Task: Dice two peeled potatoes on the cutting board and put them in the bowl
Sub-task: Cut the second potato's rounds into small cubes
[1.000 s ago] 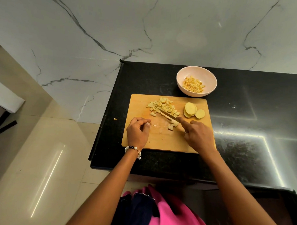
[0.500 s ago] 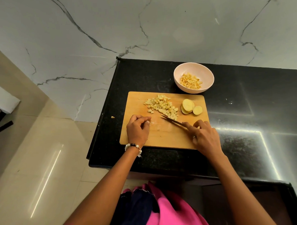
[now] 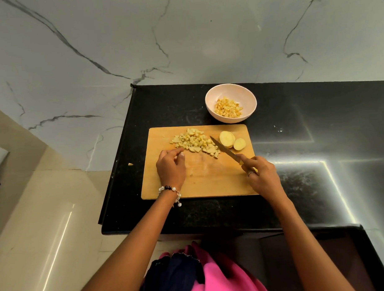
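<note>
Potato is what I am dealing with: the dice (image 3: 195,143) are light, wet-looking and likely to stick and scatter, so I judge they are best gathered in a scoop against the knife (image 3: 225,150) blade, not pinched one by one. The slices (image 3: 231,140) look firm but slick, and I would hold them from above with curled fingertips, well back from the edge. My left hand (image 3: 171,170) rests on the board (image 3: 199,184) with fingers loosely curled and thumb near the forefinger; it holds nothing that I can see, and the dice lie just beyond its fingertips. My right hand (image 3: 260,174) grips the knife handle, blade angled up toward the slices, which sit just beyond the tip at the board's far right corner. Behind the board, the bowl (image 3: 230,90) already holds diced potato.
</note>
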Demonstrator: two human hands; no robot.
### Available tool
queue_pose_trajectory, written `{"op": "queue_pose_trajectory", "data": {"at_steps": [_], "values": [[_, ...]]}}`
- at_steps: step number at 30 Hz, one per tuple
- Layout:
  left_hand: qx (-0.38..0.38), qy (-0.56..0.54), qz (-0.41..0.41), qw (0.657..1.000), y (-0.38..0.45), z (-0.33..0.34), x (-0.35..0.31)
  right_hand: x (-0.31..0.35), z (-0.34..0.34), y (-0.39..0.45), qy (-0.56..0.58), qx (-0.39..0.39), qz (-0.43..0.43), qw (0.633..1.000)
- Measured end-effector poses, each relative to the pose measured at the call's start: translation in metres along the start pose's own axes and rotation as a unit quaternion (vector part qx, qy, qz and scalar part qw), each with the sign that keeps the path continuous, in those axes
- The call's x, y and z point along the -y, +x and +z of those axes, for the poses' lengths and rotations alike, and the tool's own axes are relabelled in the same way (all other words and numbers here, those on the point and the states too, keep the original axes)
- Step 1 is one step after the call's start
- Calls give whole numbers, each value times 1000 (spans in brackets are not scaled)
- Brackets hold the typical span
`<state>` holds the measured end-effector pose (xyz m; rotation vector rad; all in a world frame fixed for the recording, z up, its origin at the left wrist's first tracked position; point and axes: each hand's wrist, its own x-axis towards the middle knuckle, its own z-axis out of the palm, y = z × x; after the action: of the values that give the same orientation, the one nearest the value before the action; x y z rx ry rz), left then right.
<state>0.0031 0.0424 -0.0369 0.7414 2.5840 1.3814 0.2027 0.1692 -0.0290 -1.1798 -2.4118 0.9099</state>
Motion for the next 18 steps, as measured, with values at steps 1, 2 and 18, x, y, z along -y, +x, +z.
{"op": "queue_pose_trajectory", "data": {"at_steps": [1,2,18], "values": [[14,-1,22,1000,3,5,-10,0,-1,0,56,-7,23,998],[39,2,52,998,7,11,-20,0,-4,0,104,-15,46,993],[242,324,254,878,49,80,-79,-8,-1,5,245,-77,163,952]]}}
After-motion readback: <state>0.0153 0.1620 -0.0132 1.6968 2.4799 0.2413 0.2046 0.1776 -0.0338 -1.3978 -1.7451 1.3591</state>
